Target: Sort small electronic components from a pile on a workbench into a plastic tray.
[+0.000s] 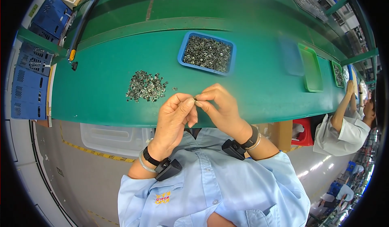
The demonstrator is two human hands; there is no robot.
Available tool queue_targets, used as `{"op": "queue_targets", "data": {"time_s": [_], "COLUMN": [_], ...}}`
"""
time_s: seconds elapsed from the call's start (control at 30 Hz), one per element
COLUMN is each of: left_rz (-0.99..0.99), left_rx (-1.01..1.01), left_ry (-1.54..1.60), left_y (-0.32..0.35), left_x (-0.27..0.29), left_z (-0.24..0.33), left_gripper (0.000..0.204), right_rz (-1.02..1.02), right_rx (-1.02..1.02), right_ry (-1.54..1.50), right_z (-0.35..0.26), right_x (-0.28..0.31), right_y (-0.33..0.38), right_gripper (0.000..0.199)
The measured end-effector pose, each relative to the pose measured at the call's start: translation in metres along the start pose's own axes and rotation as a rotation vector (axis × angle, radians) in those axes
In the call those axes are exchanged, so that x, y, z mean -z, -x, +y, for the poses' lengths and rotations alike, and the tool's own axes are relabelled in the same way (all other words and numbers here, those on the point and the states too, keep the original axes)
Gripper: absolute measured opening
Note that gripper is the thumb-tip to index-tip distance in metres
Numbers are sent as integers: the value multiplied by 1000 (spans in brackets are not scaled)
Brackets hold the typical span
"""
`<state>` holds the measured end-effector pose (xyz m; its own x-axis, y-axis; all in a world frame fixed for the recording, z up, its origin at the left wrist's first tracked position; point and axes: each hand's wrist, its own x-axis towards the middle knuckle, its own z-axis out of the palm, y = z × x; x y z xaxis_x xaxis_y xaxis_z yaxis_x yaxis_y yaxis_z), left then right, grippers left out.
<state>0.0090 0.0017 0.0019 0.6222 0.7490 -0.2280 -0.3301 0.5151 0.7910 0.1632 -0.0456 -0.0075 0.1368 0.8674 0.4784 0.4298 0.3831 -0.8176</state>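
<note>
My left hand and my right hand meet above the near edge of the green work table. Between the pinched fingertips of both is a small metal part, mostly hidden by the fingers. A loose pile of small shiny metal parts lies on the table to the left of my hands, with one stray part at its right. Just beyond my hands stands a blue tray filled with many similar small metal pieces.
An empty green tray lies at the right, beside a translucent blue tray. Farther right is a smaller green tray holding parts, near a co-worker. Blue perforated crates stand at the left. Below the table is a clear plastic bin.
</note>
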Motion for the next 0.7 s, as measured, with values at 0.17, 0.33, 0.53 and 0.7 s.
{"op": "queue_targets", "data": {"time_s": [0.17,0.33,0.53,0.7], "left_rz": [24,148,198,175], "left_rx": [35,-19,-56,-49], "left_ry": [70,69,161,188], "left_y": [2,11,17,17], "left_x": [9,42,66,66], "left_z": [2,6,5,5], "left_gripper": [19,18,17,17], "right_rz": [43,58,-274,-393], "right_rx": [124,-18,4,109], "right_ry": [199,393,453,487], "right_z": [12,31,32,29], "right_x": [14,30,-10,-37], "right_y": [-20,-54,-49,-51], "right_gripper": [16,14,16,17]}}
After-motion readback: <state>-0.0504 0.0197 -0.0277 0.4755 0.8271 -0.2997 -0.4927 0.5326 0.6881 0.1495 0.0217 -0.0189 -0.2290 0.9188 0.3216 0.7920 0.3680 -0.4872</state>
